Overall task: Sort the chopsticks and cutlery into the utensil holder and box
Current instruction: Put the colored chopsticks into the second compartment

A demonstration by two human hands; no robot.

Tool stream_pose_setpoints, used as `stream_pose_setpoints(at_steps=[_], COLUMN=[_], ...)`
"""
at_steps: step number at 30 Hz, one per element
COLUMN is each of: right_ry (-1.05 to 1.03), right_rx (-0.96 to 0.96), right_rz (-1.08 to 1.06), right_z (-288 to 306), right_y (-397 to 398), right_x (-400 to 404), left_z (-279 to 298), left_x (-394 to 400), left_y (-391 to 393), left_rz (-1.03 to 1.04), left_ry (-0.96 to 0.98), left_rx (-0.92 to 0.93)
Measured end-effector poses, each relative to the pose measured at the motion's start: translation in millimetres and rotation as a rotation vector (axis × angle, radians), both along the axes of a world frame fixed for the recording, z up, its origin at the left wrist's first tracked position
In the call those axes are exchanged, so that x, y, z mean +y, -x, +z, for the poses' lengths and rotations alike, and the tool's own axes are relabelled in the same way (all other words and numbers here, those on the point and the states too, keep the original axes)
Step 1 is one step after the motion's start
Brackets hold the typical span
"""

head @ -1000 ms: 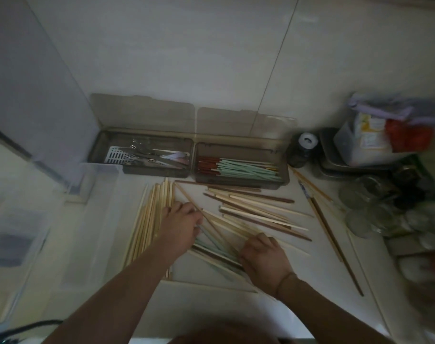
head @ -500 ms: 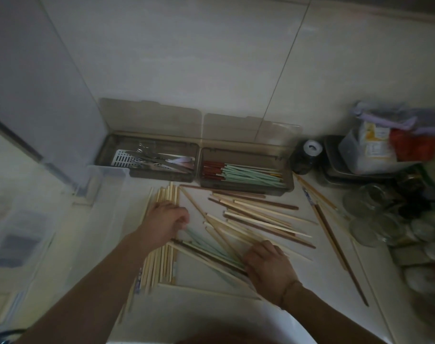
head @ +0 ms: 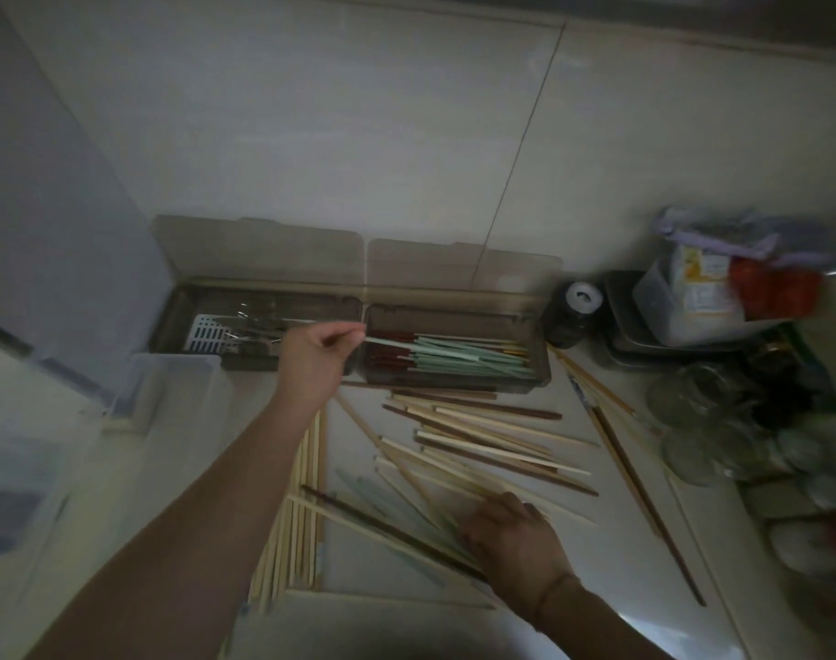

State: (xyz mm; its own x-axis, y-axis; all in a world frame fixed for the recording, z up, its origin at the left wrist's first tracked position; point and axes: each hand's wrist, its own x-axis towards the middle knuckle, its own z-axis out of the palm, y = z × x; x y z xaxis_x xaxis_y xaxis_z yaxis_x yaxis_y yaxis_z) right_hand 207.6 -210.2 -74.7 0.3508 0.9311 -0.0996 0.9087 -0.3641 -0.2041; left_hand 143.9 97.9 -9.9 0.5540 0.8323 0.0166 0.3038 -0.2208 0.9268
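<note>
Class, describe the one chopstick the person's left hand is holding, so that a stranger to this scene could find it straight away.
Start at the two brown trays against the wall and take the right-hand tray, the one filled with chopsticks. The left hand pinches a pale green chopstick at that tray's left end. Unlike the other green ones lying flat inside, it is held at one end by fingers.

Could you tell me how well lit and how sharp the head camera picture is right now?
Head view: dim overall, corners darkened; right-side jars and edges smeared; straight wall lines bow from the wide lens; left hand and green chopstick fairly sharp.
</note>
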Motion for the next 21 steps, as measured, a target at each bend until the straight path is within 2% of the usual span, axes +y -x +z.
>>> stream_pose_setpoints(at_steps=[5, 13, 21], right_ry=[0.108, 0.215, 0.162], right_rx=[-0.082, -0.197, -0.116], right_rz=[-0.008, -0.051, -0.087], right_z=[9.6, 10.8, 13.3], right_y=[1.2, 10.5, 11.3], right_x=[1.5, 7.9, 4.6], left_z=[-20.0, -35.9, -50.9], left_x=[-23.3, -29.8, -41.6], left_y=[-40.3, -63.1, 5.2], left_rz=[0.008, -0.14, -0.236], left_ry=[-0.055, -0.331, -0.695], left_rx=[0.11, 0.383, 0.115])
